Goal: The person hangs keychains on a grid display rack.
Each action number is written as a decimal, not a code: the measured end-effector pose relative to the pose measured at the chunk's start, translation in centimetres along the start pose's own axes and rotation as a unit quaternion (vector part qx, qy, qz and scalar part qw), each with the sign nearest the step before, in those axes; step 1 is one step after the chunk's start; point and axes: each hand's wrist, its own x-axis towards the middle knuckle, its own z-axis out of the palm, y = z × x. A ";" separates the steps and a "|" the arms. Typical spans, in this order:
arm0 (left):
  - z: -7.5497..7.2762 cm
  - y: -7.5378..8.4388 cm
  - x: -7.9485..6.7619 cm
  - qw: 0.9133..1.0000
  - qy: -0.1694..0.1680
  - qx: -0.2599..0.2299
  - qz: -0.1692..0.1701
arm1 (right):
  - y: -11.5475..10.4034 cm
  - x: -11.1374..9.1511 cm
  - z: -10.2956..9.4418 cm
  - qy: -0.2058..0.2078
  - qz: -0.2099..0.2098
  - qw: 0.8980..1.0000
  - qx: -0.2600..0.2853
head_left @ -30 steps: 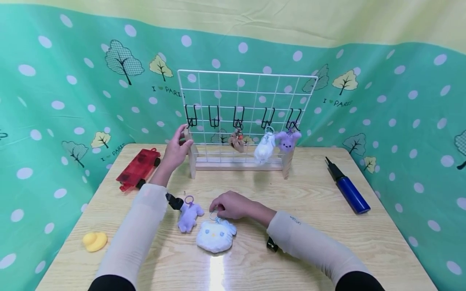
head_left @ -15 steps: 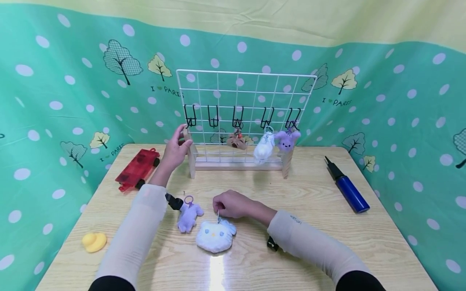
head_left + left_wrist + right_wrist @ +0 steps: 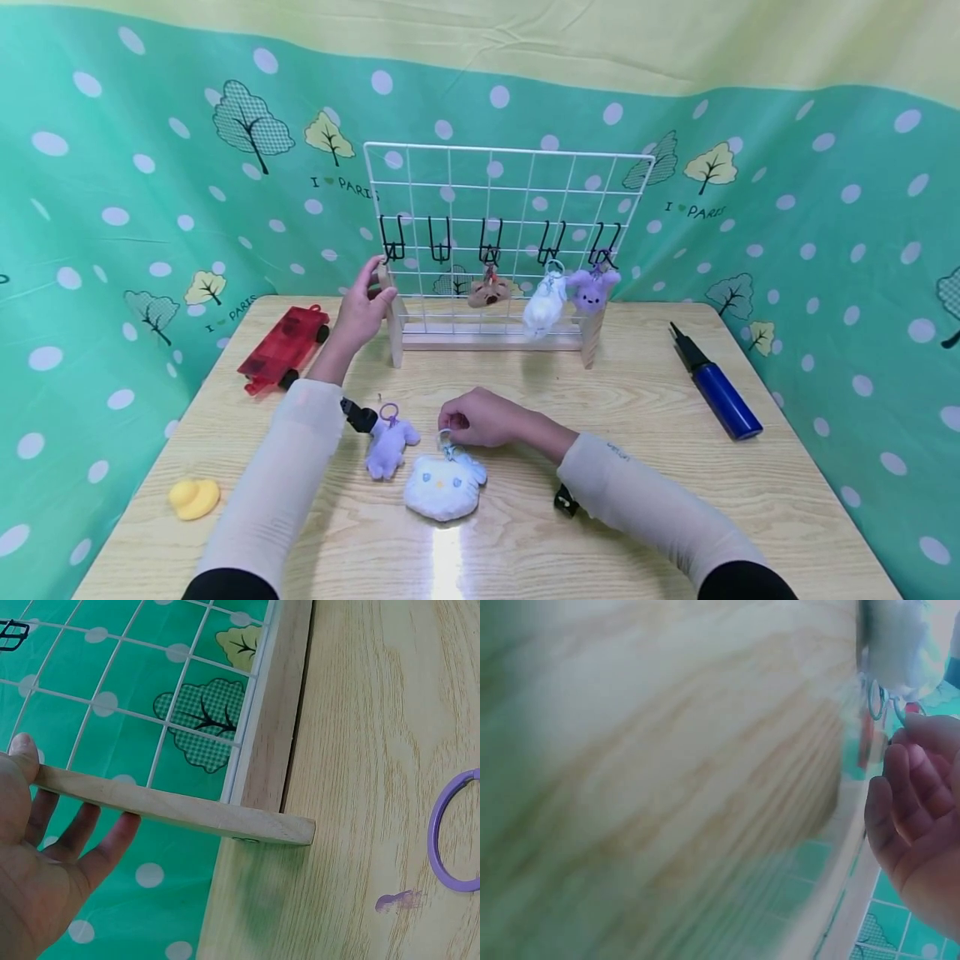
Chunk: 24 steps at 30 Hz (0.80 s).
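My left hand (image 3: 362, 310) holds the wooden side post (image 3: 172, 806) of the white wire grid rack (image 3: 510, 152), thumb on one face and fingers on the other in the left wrist view. My right hand (image 3: 480, 417) pinches the pale ring of a white plush keychain (image 3: 441, 490) with a cat-like face and blue eyes, which lies on the table. Beside it lies a lilac plush keychain (image 3: 387, 448) with a purple ring (image 3: 442, 832). From the rack's black hooks hang a brown plush (image 3: 489, 292), a white plush (image 3: 545, 307) and a purple plush (image 3: 592, 290).
A red toy car (image 3: 288, 350) sits at the table's back left, with a yellow rubber duck (image 3: 193, 498) nearer the front. To the right lies a blue hand pump (image 3: 723, 400) with a black nozzle. A green patterned cloth (image 3: 825, 250) stands behind the table.
My right hand has shifted slightly right and up, and the white keychain's ring has tipped upward in its fingers. On its hook the brown plush has turned to face front. My left hand stays put.
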 end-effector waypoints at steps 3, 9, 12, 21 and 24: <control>-0.1 0.0 0.0 1.000 -0.001 0.001 0.000 | 0.0 -0.2 -0.3 0.002 -0.002 1.000 0.021; -0.1 0.2 -0.1 1.000 -0.002 -0.002 0.000 | -0.5 -0.8 -1.4 0.022 -0.007 0.999 0.049; -0.1 0.2 -0.1 1.000 -0.002 -0.004 0.000 | -0.6 -1.0 -1.8 0.032 -0.011 0.998 0.054; 0.0 0.2 -0.1 1.000 -0.002 -0.007 0.006 | -0.7 -1.1 -2.9 0.057 -0.005 0.997 0.056; 0.0 0.1 -0.1 1.000 -0.003 -0.009 0.003 | -0.8 -1.1 -3.4 0.063 0.000 0.997 0.054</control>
